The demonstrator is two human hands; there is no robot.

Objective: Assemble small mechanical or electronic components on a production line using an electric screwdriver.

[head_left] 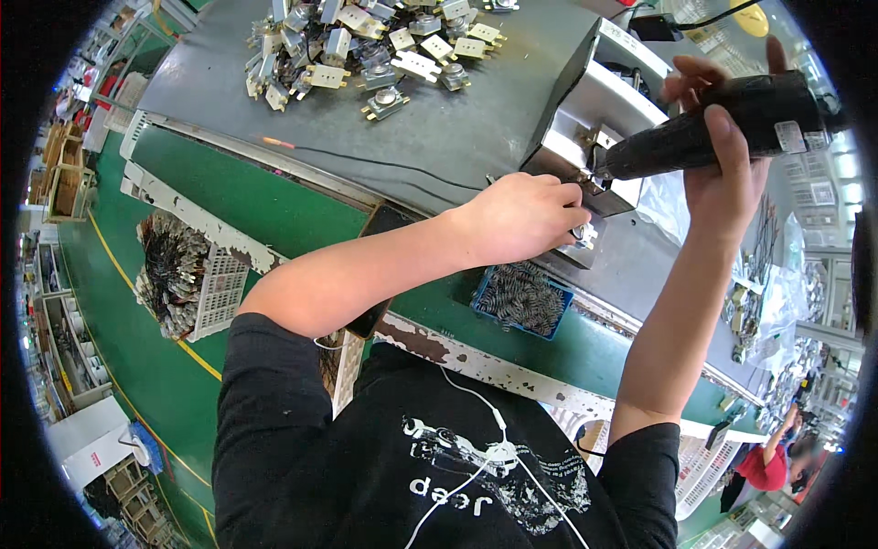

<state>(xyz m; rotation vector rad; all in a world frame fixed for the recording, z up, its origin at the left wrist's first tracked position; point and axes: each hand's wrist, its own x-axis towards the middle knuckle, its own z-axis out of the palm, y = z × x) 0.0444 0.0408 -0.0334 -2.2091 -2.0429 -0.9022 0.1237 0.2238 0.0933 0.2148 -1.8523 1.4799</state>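
Observation:
In my right hand [730, 183] is a black electric screwdriver [759, 112], held almost level with fingers and thumb wrapped round its body. Its tip points left and meets a small metal part at the open front of a silver metal box-shaped fixture [569, 114]. My left hand [523, 218] is closed beside the fixture's near end, just below the screwdriver's tip. A small silver piece [586, 240] shows by its fingertips; whether the fingers grip it is hidden by the hand.
Small metal-and-plastic assemblies [384, 102] lie heaped at the far left of the grey bench [210, 69]. A blue tray of springs [569, 302] sits below my left hand. A thin black cable [393, 163] crosses the bench. A dark phone [368, 322] lies under my left forearm. Another person [766, 468] is at the lower right.

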